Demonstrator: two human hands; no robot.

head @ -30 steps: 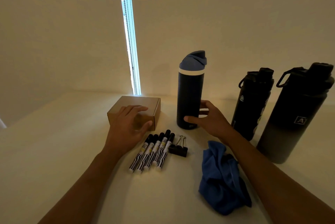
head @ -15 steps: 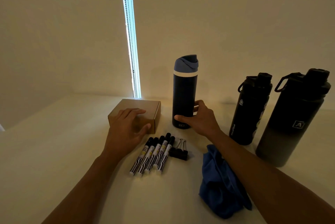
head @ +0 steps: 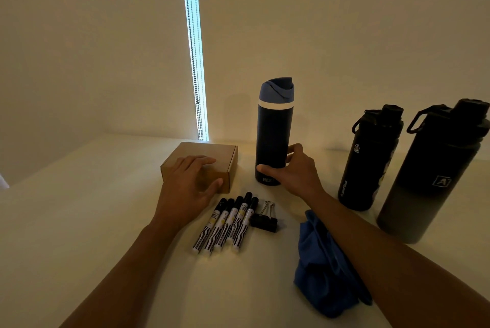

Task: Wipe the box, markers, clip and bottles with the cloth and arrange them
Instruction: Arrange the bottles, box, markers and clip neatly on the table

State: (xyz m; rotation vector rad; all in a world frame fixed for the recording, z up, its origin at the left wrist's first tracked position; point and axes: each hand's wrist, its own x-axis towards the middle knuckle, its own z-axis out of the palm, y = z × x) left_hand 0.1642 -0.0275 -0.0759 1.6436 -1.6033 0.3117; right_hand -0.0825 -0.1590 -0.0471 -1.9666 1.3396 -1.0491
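Observation:
A dark bottle with a blue lid [head: 274, 126] stands upright at the back of the table, and my right hand [head: 294, 171] grips its lower part. My left hand [head: 185, 184] rests on the near corner of a brown cardboard box [head: 212, 154], thumb against its front face. Several markers [head: 228, 221] lie side by side in front of the box, with a black binder clip [head: 265, 220] to their right. A crumpled blue cloth [head: 323, 272] lies partly under my right forearm. Two black bottles [head: 371, 160] [head: 434, 174] stand at the right.
The white table [head: 79, 221] meets a pale wall at the back. A bright vertical gap with a bead chain [head: 195, 49] runs down the wall behind the box.
My right hand has slid the blue-lidded bottle back and slightly left, away from me. My left hand has stayed on the box.

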